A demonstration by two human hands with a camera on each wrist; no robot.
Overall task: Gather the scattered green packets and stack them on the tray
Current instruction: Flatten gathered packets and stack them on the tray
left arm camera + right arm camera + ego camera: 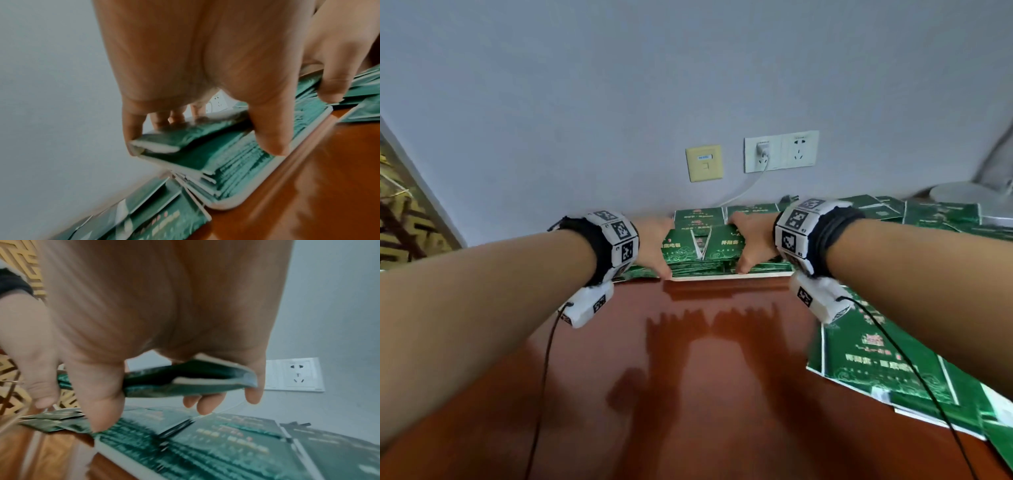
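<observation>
Left hand (654, 245): clasped on the left end of a small bundle of green packets (700, 241), thumb at the near edge, fingers curled over the far edge. Confirmed in the left wrist view, thumb tip down against the stack edge.

Right hand (751, 240): clasped on the right end of the same bundle, thumb near, fingers wrapped beneath the far side. In the right wrist view the bundle (185, 379) sits raised above the stack (205, 443), bent slightly between thumb and fingers.

Stack of green packets (722, 265): piled on the white tray (729, 277), at the far edge of the red-brown table (688, 377), against the grey wall (619, 85). Tray rim visible along the near side (236, 203).

Loose packets: a spread at the right of the table (876, 370), more at far right (941, 212), several left of the tray (154, 216).

Contact between bundle and stack: possibly touching at the left end; blurred, cannot tell.

Wall fittings: double socket (780, 150) with a white plug and cable, beige plate (703, 162) beside it.

Wrists: marker-printed bands (619, 240), cabled.
</observation>
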